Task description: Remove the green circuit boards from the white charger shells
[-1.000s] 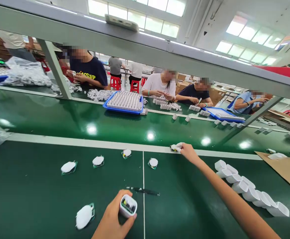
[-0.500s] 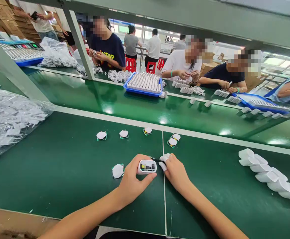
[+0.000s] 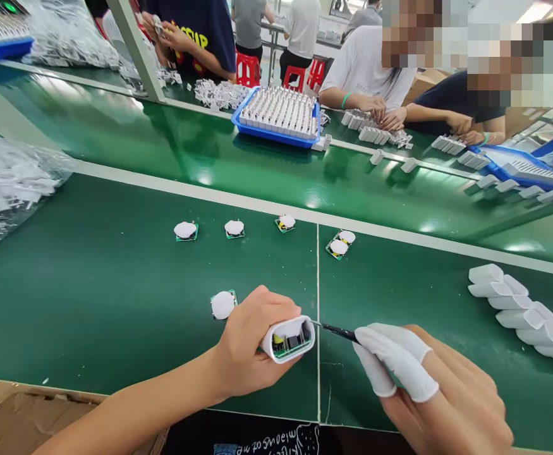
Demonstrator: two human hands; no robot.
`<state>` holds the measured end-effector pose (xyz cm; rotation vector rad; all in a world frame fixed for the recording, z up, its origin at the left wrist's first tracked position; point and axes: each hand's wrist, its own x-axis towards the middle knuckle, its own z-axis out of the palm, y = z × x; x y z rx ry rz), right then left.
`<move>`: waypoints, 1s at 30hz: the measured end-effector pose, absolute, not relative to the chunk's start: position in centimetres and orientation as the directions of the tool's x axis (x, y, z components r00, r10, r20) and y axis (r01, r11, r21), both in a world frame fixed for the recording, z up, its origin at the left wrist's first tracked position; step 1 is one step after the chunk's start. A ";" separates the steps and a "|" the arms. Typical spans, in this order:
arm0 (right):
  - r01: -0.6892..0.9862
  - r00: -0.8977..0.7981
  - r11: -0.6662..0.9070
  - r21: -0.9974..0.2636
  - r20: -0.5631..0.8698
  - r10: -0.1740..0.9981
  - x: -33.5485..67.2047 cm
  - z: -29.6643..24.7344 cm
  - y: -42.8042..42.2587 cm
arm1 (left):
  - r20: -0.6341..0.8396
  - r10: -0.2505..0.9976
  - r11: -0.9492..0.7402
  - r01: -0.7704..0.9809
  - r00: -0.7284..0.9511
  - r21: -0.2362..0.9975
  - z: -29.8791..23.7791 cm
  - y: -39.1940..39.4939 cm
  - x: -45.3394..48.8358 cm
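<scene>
My left hand [image 3: 252, 341] is wrapped round a white plastic charger housing [image 3: 312, 344], its open end facing me. Inside that opening sits a green circuit board [image 3: 292, 347] with yellow and black parts. White finger cots cover fingers of my right hand [image 3: 428, 373], which pinches black tweezers [image 3: 340, 332]. Their thin metal tip points left and reaches the housing's right rim; whether it touches cannot be made out. Just left of my left hand lies a circuit board with a round white pad [image 3: 222, 305].
Several padded boards [image 3: 186, 230] lie in a row farther back. A slanting line of white housings [image 3: 517, 313] is at right, a bag of white parts [image 3: 11, 183] at left. Beyond the white strip, a blue tray [image 3: 276, 117] stands before co-workers. A metal post [image 3: 136, 47] rises at upper left.
My right hand has come nearer and drawn to the right, bringing the tweezers into plain sight. My left hand has tilted the housing and brought it slightly nearer. The camera view has shifted downward.
</scene>
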<state>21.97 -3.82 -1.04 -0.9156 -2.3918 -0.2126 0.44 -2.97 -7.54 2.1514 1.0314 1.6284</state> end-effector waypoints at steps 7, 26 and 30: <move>0.638 -0.681 0.766 0.076 0.519 0.516 22.3 -1.0 -4.3 | 0.701 0.705 -0.681 0.376 0.108 0.628 -8.6 -3.4 0.5; 0.572 -0.669 0.820 -0.029 0.561 0.487 22.4 -2.0 -4.0 | 0.630 0.761 -0.648 0.119 0.155 0.752 -8.4 -3.3 1.1; 0.579 -0.640 0.808 -0.107 0.555 0.532 22.5 -2.9 -3.8 | 0.622 0.767 -0.639 0.095 0.158 0.763 -8.5 -3.4 1.3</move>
